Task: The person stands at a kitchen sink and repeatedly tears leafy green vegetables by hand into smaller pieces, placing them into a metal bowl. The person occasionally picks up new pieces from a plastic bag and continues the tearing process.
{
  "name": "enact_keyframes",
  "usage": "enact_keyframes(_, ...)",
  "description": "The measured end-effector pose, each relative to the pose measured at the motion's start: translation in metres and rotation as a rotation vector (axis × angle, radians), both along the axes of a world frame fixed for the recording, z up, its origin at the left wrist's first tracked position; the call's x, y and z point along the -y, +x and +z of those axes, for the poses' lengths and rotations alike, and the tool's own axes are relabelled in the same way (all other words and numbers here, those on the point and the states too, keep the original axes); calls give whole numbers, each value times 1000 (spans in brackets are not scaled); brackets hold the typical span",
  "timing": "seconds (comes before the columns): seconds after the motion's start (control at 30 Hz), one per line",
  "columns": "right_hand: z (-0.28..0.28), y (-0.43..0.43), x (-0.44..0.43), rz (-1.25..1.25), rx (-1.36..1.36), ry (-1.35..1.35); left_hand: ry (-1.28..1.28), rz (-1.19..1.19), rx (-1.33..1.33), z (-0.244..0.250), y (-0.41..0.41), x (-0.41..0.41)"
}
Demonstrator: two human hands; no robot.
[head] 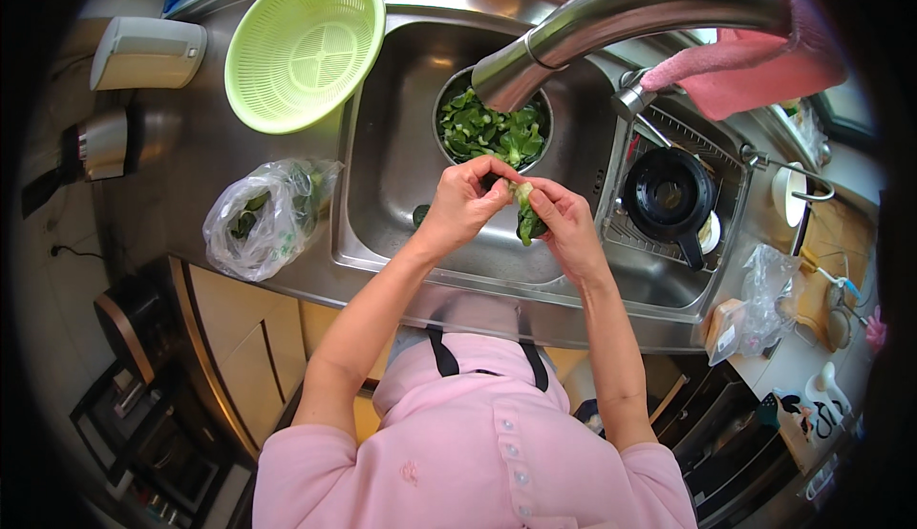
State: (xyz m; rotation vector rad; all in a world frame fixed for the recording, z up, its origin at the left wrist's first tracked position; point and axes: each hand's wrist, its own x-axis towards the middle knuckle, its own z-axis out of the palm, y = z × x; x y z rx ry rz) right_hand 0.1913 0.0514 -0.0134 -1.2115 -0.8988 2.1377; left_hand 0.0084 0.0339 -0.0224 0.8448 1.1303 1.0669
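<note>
Both hands meet over the front of the stainless steel sink [390, 171]. My right hand [569, 224] grips a small bunch of leafy greens [526, 217], its pale stem end up and its leaves hanging down. My left hand [469, 196] pinches at the pale stem end, fingertips almost against those of my right hand. Just beyond them, a round metal pot [436, 115] full of green leaves [480, 128] sits in the basin, partly under the faucet head. One loose dark leaf [420, 214] lies in the basin beside my left wrist.
The faucet [573, 20] arches over from the right, a pink cloth [759, 74] on it. Left of the basin are a green plastic colander [304, 49] and a clear plastic bag of greens [269, 217]. A rack [623, 228] at right holds a black handled vessel [670, 196].
</note>
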Motion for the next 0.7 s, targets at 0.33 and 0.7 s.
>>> enact_keyframes(0.33, -3, -6, -6, -59, 112, 12, -97, -41, 38, -6, 5, -14)
enact_keyframes(0.7, -3, 16, -21, -199, -327, 16, 160, 222, -829, -188, -21, -101)
